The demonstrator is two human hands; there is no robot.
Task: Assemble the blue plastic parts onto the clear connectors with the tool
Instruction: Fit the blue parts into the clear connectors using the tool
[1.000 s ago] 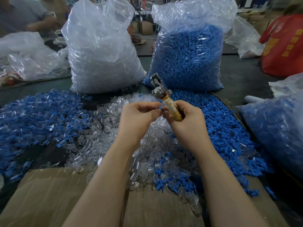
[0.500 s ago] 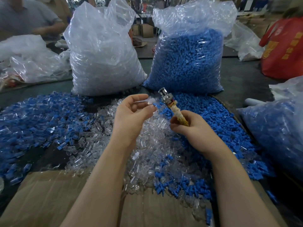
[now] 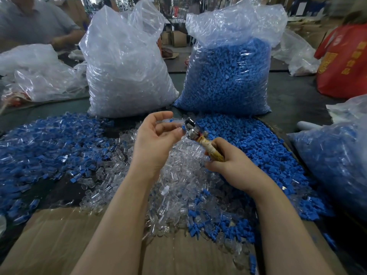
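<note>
Nearest me I see cardboard on the counter, then a heap of clear connectors under both forearms. My right hand grips the tool by its wrapped handle, metal head tilted up and left. My left hand, palm toward me, pinches a blue part against that head. Beyond stand a bag of clear connectors and a bag of blue parts.
</note>
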